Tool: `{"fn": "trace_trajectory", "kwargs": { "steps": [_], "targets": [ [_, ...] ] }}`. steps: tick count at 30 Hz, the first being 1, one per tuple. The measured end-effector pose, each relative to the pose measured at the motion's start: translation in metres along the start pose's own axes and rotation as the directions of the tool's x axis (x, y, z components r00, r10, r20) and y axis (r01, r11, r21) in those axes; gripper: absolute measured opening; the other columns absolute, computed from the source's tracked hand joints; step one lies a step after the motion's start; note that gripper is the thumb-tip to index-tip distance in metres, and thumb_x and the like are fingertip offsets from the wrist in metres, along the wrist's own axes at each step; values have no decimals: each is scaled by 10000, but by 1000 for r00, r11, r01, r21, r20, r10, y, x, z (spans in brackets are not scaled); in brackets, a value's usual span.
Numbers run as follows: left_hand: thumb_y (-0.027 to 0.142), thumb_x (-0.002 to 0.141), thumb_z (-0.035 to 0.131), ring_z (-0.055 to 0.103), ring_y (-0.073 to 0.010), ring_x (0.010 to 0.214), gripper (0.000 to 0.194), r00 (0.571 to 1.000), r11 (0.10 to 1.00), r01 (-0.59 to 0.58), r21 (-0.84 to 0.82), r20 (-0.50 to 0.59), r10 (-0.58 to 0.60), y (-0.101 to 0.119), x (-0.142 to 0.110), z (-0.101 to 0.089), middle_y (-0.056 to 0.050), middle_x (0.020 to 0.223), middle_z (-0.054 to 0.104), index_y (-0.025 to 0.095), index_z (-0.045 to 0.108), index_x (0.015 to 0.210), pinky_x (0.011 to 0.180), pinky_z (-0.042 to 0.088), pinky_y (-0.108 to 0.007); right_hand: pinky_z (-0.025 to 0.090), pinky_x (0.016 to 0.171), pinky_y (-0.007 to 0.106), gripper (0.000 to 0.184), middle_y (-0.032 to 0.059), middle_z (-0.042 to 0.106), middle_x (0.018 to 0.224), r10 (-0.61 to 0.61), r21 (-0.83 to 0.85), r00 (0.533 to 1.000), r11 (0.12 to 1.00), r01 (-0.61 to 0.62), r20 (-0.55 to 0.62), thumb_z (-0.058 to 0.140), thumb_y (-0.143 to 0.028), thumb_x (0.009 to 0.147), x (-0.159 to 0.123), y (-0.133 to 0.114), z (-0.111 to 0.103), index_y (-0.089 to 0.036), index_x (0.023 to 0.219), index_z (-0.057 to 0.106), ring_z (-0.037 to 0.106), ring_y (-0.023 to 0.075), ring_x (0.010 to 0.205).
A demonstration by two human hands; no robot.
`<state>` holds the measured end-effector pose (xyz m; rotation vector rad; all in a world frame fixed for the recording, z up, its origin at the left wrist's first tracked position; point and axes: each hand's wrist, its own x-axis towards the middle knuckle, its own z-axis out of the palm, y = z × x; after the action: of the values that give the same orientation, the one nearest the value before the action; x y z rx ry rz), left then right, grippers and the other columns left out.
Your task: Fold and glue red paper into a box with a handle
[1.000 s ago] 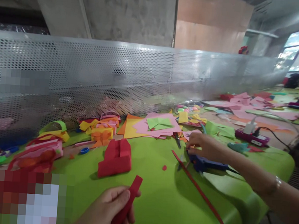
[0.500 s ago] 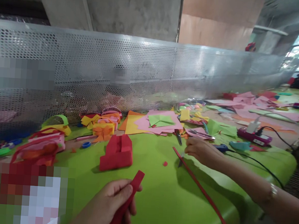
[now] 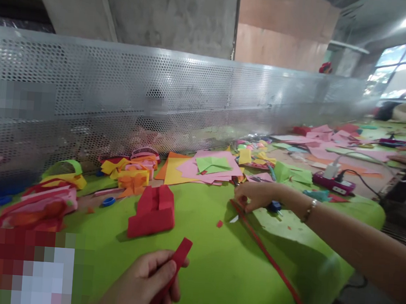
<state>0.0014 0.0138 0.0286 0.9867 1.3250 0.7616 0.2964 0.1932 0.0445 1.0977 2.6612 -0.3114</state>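
1. One big green tabletop [image 3: 208, 273], with coloured sheets [image 3: 184, 167] spread toward its back edge, carries everything I'm watching.
2. The right hand [image 3: 255, 195] has moved most: a second ago it was at the blue glue gun [image 3: 274, 206], and now it's off to the left, over the far end of the long red strip [image 3: 268, 256]. Its fingers are curled, but I can't tell whether that grip has hold of anything.
3. The left hand [image 3: 154, 271] hasn't shifted, low by the near edge, its grip pinching a short red strip [image 3: 183, 250].
4. The long red strip slants from under the right fingers down to the near edge; to my eye, the work has swung from gluing toward this piece.
5. The folded red piece [image 3: 153, 213] sits untouched left of the middle, beyond the left hand, apparently waiting.
6. The glue gun lies partly hidden behind the right wrist.
7. A tiny red scrap [image 3: 219, 224] lies loose between the folded piece and the long strip.
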Motion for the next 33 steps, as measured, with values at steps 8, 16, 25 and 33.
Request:
{"fn": "trace_trajectory", "kwargs": {
  "steps": [8,16,25,33],
  "targets": [
    [524,739,694,578,-106,483,423,999,996,35,-77,5,-35,1,-2,6,23,618,632,149,598,911,521,433,-238,460,670,366,237,66,606,716,291,-50,878,941,-334,-381,497,-137,899,-30,-6,-18,-167,684,591,588,205,721],
    [160,986,361,506,-92,434,260,977,927,100,-362,-140,-160,21,-1,9,1,546,583,97,602,910,495,477,-248,418,626,301,100,31,630,724,47,315,923,946,83,-383,542,-279,773,0,-103,-33,-224,732,616,570,187,670],
    [299,1022,288,498,-95,418,433,966,803,155,-575,-83,-246,24,1,1,-16,534,563,93,634,863,470,457,-233,288,497,237,296,-44,429,594,-48,782,991,611,127,-124,545,-487,787,19,-117,1,-200,714,564,363,101,548],
    [327,1024,258,506,-93,415,480,955,752,229,-618,-4,-295,20,7,-4,-19,539,569,81,642,876,465,442,-225,263,515,260,317,-30,444,592,-41,805,998,590,63,-48,601,-499,744,17,-108,10,-196,663,554,362,111,564]
  ]
}}
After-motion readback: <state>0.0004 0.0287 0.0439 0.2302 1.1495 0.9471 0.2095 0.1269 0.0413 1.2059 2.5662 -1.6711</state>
